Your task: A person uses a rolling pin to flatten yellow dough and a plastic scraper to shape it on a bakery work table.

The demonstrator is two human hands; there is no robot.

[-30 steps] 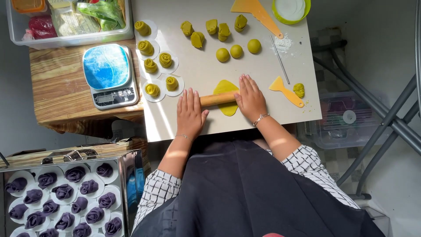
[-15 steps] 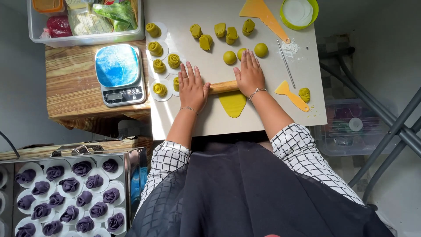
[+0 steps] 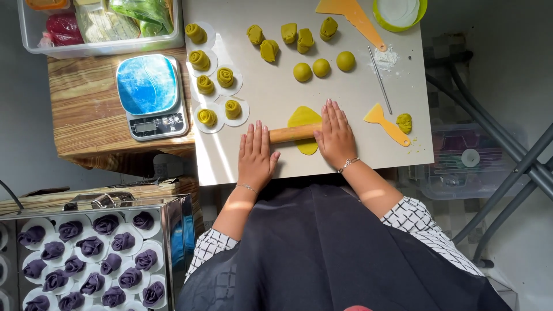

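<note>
Pin [image 3: 292, 133] rolled back toward me over the last half-second, my left hand [image 3: 256, 154] and right hand [image 3: 335, 136] flat-open pressing it, gripping nothing, so the green dough [image 3: 305, 118] at mid-desk [image 3: 276, 92] now shows flattened above it.

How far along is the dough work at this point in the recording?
Done: five yellow-green rosettes sit on paper rounds, and a tray of purple rosettes is filled. In hand: left hand and right hand press a wooden rolling pin over one flattened dough piece. Left: three dough balls and four cut chunks lie unrolled.
</note>
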